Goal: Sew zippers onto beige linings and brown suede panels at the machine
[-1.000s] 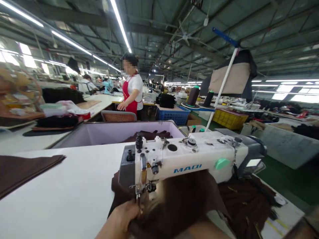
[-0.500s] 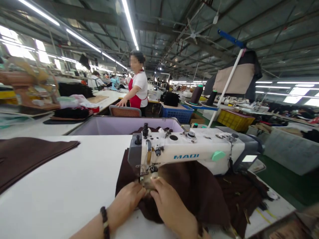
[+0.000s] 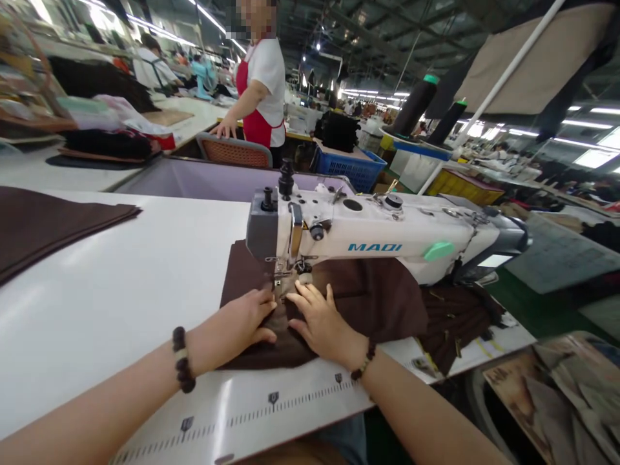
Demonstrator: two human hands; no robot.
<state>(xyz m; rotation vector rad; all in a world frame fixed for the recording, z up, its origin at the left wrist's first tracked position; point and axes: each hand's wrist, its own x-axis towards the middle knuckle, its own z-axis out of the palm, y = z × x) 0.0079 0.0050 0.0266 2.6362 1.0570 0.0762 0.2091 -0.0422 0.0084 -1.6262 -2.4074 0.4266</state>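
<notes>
Call the metal foot [image 3: 278, 284] of the white sewing machine [image 3: 368, 229] the middle of a clock. The brown cloth [image 3: 372, 303] lies on the table [image 3: 169, 284], under the foot and the machine's arm, and spreads out mostly to 3 o'clock. The left hand [image 3: 247, 323] is at 7 o'clock, and the right hand [image 3: 322, 320] is between 4 and 5. Both hands lie on the cloth, palms down, with fingers let out and not clenched. I think the 2 hands sit on 2 sides of the foot to keep the cloth flat and straight there. Their fingertips stay close, maybe because that spot needs the most care.

A brown stack [image 3: 53, 226] lies near 9 o'clock, well apart from the hands, perhaps to leave room to slide the cloth. A brown heap [image 3: 460, 323] sits between 3 and 4 o'clock, maybe to be out of the way. Ruler marks [image 3: 274, 397] run along the near edge at 6 o'clock.

The cloth is dark brown, smooth and dull. It has 1 square corner at the back left and a rounded front edge.
</notes>
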